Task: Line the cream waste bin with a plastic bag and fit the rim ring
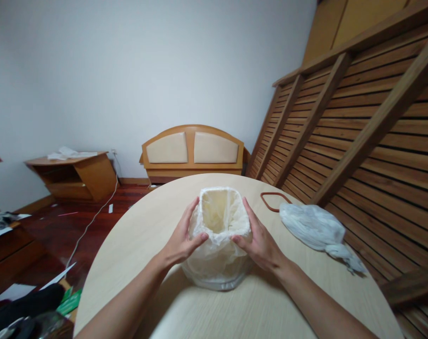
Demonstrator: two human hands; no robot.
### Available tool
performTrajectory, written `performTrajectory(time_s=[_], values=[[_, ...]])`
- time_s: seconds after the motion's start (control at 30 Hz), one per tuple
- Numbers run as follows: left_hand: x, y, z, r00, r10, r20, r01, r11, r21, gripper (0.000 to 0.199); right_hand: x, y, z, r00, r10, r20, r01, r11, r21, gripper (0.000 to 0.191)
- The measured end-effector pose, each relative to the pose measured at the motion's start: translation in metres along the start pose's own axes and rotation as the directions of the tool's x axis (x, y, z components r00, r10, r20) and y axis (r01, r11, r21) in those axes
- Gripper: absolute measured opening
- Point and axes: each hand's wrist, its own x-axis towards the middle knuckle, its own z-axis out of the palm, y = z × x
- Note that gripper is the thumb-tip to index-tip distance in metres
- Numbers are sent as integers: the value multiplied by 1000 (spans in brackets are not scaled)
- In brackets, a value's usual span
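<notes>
A small trash bin (214, 214), lined with a thin translucent white plastic bag (217, 268), stands upright on the round table. The bag is folded over the bin's rim and hangs loosely down the outside. My left hand (185, 235) holds the left side of the rim, thumb at the front and fingers along the side. On the right side, my right hand (259, 238) grips the rim in the same way. Parts of the fingers are hidden behind the bag. Right of the bin lies a brown rounded ring (266, 203), beside a knotted, bunched white plastic bag (310, 227).
The pale wooden table (136, 249) has a curved edge. Wooden slatted panels (341, 127) lean along the right. Behind the table is a headboard (192, 146). At left are a low cabinet (79, 176), a white cable (90, 226) and scattered papers (16, 292) on the floor.
</notes>
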Motion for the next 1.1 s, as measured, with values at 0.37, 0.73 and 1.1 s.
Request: performTrajectory(time_s=[0.37,0.73,1.1], values=[[5,3,13,999,-13,-33,13,1000,-9,101,3,0,3,996,68,-57,-61,991,116,101],[7,-5,22,996,-39,-81,46,995,84,89,8,5,4,990,142,-26,-135,974,179,94],[-2,-10,29,996,44,-73,-21,960,281,100,5,9,-1,999,-8,-37,7,1000,-30,95]])
